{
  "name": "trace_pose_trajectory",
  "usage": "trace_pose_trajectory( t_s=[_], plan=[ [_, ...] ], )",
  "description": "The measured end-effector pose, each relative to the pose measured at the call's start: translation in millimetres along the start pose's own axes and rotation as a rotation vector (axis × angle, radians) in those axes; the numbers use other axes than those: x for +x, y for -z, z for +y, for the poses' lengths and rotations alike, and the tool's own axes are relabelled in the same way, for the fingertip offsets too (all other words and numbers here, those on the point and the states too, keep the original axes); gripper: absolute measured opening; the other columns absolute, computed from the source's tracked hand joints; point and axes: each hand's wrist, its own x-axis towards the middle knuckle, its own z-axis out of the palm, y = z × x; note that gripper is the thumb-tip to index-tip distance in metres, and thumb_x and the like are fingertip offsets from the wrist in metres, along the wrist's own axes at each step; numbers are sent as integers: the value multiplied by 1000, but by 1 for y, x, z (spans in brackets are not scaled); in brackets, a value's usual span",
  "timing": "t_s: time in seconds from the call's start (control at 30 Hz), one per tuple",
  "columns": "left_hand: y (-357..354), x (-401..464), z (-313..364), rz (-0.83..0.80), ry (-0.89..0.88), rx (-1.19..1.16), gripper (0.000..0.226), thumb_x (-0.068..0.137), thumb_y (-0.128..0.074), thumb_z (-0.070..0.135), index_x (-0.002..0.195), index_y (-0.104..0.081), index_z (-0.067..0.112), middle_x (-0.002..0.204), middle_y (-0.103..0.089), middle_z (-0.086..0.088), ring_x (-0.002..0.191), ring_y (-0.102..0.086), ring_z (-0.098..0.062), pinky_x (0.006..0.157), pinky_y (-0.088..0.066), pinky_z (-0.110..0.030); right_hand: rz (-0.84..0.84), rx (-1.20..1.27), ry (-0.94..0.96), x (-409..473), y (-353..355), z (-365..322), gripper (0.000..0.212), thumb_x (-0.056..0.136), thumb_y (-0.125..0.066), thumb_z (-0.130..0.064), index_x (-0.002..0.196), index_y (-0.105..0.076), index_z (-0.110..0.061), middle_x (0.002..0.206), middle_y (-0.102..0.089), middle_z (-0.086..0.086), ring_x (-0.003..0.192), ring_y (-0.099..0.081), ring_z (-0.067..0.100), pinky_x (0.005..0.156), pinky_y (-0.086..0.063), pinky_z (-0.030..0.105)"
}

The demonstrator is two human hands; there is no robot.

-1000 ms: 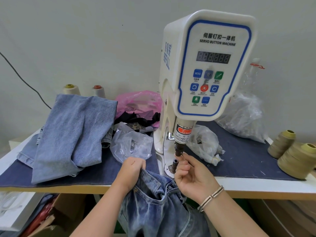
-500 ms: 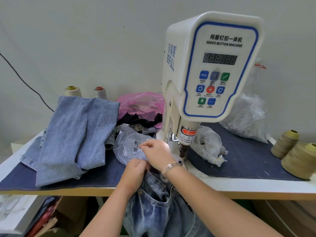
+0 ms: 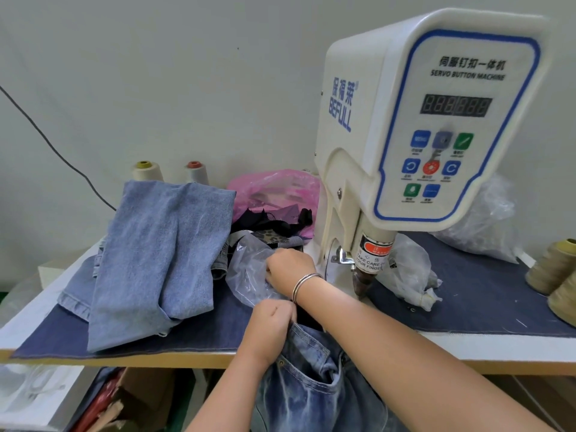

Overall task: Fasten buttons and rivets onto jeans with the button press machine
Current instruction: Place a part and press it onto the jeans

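The white servo button machine (image 3: 436,120) stands on the table, its punch tip (image 3: 361,282) pointing down with nothing beneath it that I can see. Washed blue jeans (image 3: 311,385) hang over the table's front edge. My left hand (image 3: 272,319) grips their waistband near the edge. My right hand (image 3: 288,265), a bangle on its wrist, crosses over the left and reaches into a clear plastic bag (image 3: 246,269) just left of the machine. Its fingers curl down into the plastic, and the fingertips are hidden.
Folded light-blue jeans (image 3: 149,260) lie at the table's left. Behind the bag are a pink bag (image 3: 274,188) and black scraps. Another clear bag (image 3: 408,269) sits right of the punch. Thread cones (image 3: 551,269) stand at the far right. A dark denim mat (image 3: 467,300) covers the table.
My right hand left the punch area, crossed over the left hand and went into the clear bag. My left hand kept hold of the waistband. My view shifted left.
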Motion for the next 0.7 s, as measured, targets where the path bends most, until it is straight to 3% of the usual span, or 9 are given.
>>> trace_pose_trajectory(
  t_s=[0.3, 0.4, 0.53, 0.7],
  plan=[
    [1, 0, 1, -2, -15, 23, 22, 66, -39, 20, 45, -30, 20, 50, -26, 4, 53, -24, -9, 50, -18, -24, 60, -48, 70, 2, -7, -2, 19, 91, -51, -6, 104, -64, -8, 110, -64, 9, 100, -63, 29, 63, -37, 32],
    [0, 0, 1, -9, -26, 24, 23, 66, -39, 19, 45, -28, 20, 50, -24, 3, 53, -23, -10, 51, -17, -25, 96, 1, 92, -1, -8, 0, 19, 93, -47, -12, 105, -61, -8, 110, -63, 9, 101, -61, 29, 64, -35, 32],
    [0, 1, 0, -5, -7, 31, 24, 65, -39, 21, 43, -29, 22, 52, -25, 1, 55, -24, -12, 53, -17, -28, 62, 91, 44, -2, -8, 0, 24, 92, -45, -23, 106, -59, -10, 113, -61, 8, 102, -59, 29, 67, -36, 32],
    [0, 1, 0, 2, 3, 49, 24, 65, -39, 22, 42, -30, 22, 49, -26, 5, 53, -24, -10, 52, -18, -28, 67, 102, -8, 2, -8, -2, 22, 93, -44, -14, 107, -60, -8, 111, -63, 11, 101, -61, 30, 66, -35, 31]
  ],
)
